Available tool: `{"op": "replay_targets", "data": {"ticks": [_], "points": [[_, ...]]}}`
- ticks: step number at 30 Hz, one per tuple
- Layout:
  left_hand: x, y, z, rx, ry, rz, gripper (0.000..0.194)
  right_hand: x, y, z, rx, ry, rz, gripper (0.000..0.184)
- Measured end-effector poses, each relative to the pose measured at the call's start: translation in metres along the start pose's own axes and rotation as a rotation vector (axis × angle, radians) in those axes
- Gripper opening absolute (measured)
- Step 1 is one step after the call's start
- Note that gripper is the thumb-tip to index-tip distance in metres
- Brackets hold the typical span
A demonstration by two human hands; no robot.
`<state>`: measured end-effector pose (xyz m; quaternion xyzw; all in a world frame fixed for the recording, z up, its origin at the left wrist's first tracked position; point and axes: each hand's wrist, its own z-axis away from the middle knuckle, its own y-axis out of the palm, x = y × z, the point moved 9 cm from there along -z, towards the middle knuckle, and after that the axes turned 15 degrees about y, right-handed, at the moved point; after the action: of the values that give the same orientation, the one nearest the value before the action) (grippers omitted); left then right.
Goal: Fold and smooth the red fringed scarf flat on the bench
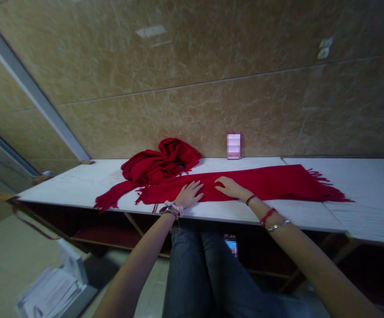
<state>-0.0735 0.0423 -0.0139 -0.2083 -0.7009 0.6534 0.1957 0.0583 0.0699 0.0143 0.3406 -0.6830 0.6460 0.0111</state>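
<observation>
A red fringed scarf [274, 182] lies stretched lengthwise along the white tabletop, its right end fringe spread out. My left hand [189, 194] rests on the scarf toward its left part, fingers spread. On the middle of the same cloth lies my right hand [231, 188], its fingers slightly bent and apart, with nothing seen gripped. Behind and to the left, a second red cloth [160, 161] sits in a crumpled heap, with a fringed tail reaching to the table's front edge.
The white table [370, 176] runs along a tan tiled wall [261, 106]. A small pinkish blurred card or screen [233, 146] leans upright on the wall. Under the tabletop are dark shelves [112, 236]. A box of papers [54, 291] stands on the floor at left.
</observation>
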Motion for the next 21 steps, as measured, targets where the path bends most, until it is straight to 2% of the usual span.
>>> {"op": "replay_targets", "data": {"ticks": [2,5,10,14,18,21], "points": [[0.002,-0.001,0.001,-0.021,0.006,0.008,0.051,0.007,0.018,0.0,0.057,0.028,0.101,0.047],[0.006,0.001,0.003,-0.015,0.027,0.001,0.05,0.011,0.034,0.01,0.096,0.033,0.231,0.054],[0.011,0.005,0.006,-0.003,0.057,-0.013,0.051,0.004,0.036,0.023,0.145,0.042,0.294,0.059],[0.01,0.003,0.008,-0.016,0.037,-0.002,0.05,0.002,0.034,0.019,0.219,0.078,0.283,0.063],[0.011,-0.006,0.014,-0.068,-0.064,0.004,0.051,0.009,0.036,0.005,0.354,0.15,0.222,0.072],[0.022,-0.013,0.023,-0.134,-0.246,0.011,0.049,0.02,0.032,-0.01,0.256,0.15,0.202,0.07]]}}
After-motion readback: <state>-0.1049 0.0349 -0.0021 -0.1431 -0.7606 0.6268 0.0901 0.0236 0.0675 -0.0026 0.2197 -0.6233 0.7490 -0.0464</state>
